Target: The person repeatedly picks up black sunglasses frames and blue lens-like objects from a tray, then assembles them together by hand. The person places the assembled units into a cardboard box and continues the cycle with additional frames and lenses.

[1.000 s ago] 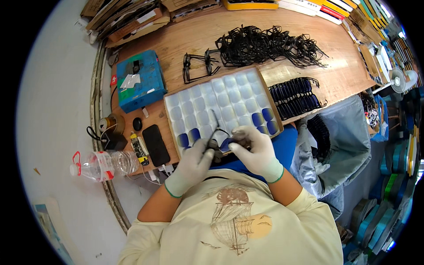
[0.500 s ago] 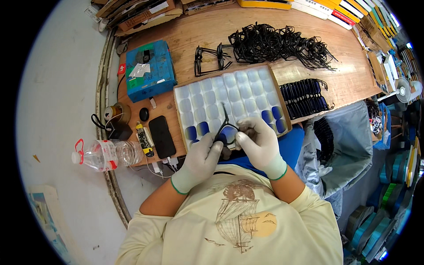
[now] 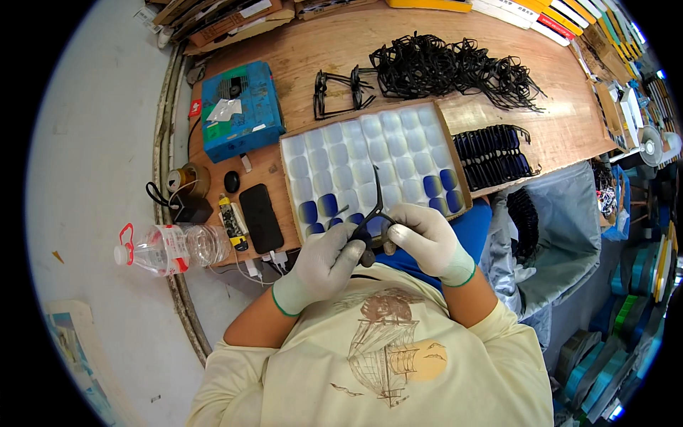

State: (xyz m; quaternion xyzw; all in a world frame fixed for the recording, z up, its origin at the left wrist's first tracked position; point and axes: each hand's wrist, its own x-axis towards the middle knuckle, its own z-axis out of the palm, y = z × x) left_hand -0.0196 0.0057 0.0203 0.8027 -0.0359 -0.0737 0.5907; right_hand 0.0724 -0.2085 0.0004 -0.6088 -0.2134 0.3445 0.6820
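Note:
Both of my hands wear pale work gloves with green cuffs. Between them is a black eyeglass frame [image 3: 377, 208], one temple pointing up and away over the tray. My left hand [image 3: 324, 262] pinches the frame's left part between thumb and fingers. On its other side, my right hand [image 3: 428, 240] is closed on the frame, fingertips partly hidden. Whether a lens sits in the rim is hard to make out. Just beyond them lies a shallow cardboard tray [image 3: 454, 153] of lenses in rows, mostly pale, with several dark blue lenses [image 3: 432, 186] at its near corners.
A tangled heap of black frames [image 3: 427, 67] lies behind the tray, and stacked glasses [image 3: 491, 155] lie to its right. Leftward are a blue box [image 3: 245, 128], a phone [image 3: 262, 219], a cutter [image 3: 232, 222] and a plastic bottle [image 3: 171, 249]. A grey lined bin [image 3: 562, 242] stands at right.
The frame has turned in my hands; its raised temple now stands farther right, and a second thin tip shows at left. My right hand has shifted slightly right and toward me.

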